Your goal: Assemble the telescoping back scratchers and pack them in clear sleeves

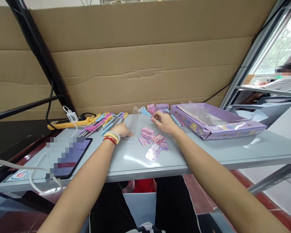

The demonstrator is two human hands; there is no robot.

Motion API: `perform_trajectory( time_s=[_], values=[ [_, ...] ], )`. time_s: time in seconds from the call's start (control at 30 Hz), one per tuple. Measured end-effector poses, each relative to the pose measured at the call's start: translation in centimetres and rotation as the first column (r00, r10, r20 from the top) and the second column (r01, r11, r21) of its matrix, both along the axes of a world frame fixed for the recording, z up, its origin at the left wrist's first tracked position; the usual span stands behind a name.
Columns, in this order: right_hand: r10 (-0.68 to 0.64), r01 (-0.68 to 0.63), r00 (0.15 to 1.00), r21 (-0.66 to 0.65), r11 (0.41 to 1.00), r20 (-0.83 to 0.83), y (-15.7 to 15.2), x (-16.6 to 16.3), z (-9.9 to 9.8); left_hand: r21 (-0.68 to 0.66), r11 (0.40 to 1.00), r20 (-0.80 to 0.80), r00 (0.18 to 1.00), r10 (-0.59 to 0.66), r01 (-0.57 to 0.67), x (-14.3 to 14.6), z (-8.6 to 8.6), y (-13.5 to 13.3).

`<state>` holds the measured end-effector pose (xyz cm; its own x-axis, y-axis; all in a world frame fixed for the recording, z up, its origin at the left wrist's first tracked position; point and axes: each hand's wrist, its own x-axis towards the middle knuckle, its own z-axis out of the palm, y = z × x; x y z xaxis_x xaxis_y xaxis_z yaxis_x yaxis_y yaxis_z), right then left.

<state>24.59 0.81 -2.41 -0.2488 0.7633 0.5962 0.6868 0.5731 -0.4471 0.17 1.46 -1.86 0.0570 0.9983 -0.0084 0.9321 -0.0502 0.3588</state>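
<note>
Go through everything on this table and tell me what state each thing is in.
Left hand: open, flat on the table.
Right hand: on the blue tool, grip unclear.
Phone: lying flat, screen lit.
Purple box: open, clear plastic inside.
Pink cards: loose, scattered flat.
Power strip: white plug inserted.
Coloured tools: piled together.

Phone [68, 158], purple box [218, 124], yellow power strip [68, 123].

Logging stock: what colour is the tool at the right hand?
The tool at the right hand is light blue; head view.
</note>
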Motion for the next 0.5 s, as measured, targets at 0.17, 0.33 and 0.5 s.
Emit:
perform_trajectory(
  time_s=[0.17,0.33,0.5],
  values=[
    [0.111,-0.111,0.994,-0.014,0.994,-0.022,-0.7,-0.3,0.4,-0.036,0.999,0.722,0.691,0.032,-0.008,1.0,0.6,-0.7],
    [0.244,-0.248,0.968,-0.062,0.967,-0.065,-1.4,-0.9,0.4,0.099,0.969,0.994,0.063,-0.087,-0.226,2.1,1.1,-0.9],
    [0.291,-0.294,0.955,-0.043,0.955,-0.06,-2.0,-2.4,0.1,0.118,0.953,0.965,-0.195,-0.177,-0.28,2.9,1.3,-1.0]
  ],
)
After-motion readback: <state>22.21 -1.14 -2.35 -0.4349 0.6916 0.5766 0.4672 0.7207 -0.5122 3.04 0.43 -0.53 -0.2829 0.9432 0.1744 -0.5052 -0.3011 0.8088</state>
